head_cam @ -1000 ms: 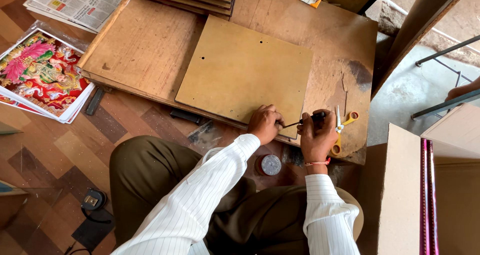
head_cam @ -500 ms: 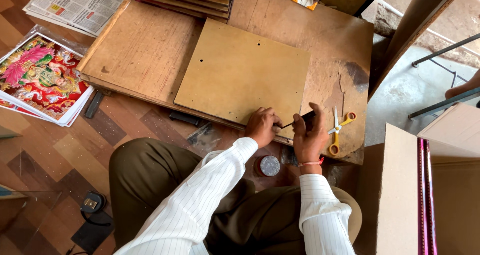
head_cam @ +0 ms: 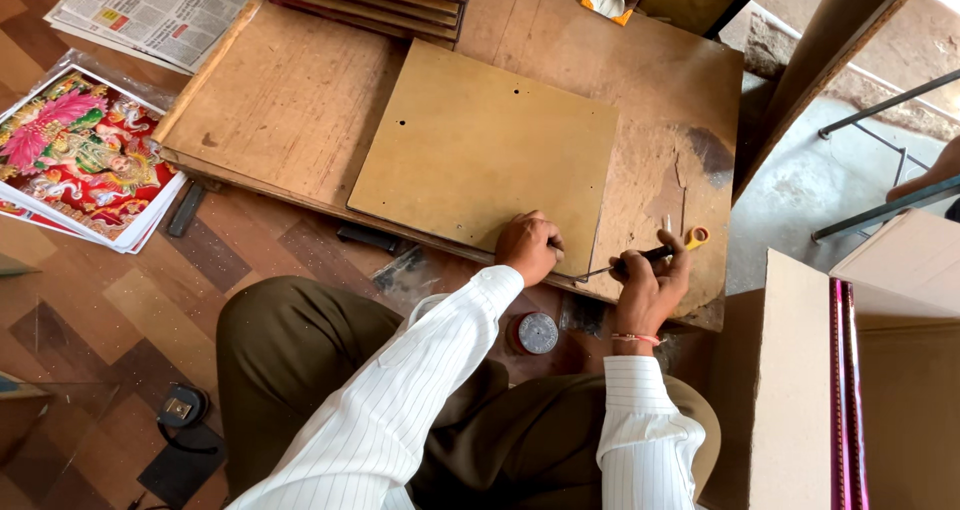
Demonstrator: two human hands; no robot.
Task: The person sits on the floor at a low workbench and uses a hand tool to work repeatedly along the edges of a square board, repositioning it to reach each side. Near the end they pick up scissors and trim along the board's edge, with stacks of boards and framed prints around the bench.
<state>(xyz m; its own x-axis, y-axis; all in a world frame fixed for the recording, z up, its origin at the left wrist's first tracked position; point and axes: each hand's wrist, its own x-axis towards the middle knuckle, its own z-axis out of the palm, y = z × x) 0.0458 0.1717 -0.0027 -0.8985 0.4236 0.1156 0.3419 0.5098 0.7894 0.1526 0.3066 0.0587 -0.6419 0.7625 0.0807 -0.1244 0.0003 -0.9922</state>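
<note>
Your board [head_cam: 480, 155] lies flat on the table [head_cam: 290, 100], near edge towards you. Your left hand [head_cam: 527, 247] presses its near corner, fingers curled on the edge. Your right hand [head_cam: 648, 285] grips a thin tool [head_cam: 625, 262], tip just beside that corner. A slip could jab your left fingers, I judge.

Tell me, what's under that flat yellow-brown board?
The yellow-brown board lies flat on a bigger worn wooden board, which shows all around it. The left hand presses its near corner. Anything directly beneath stays covered.
</note>
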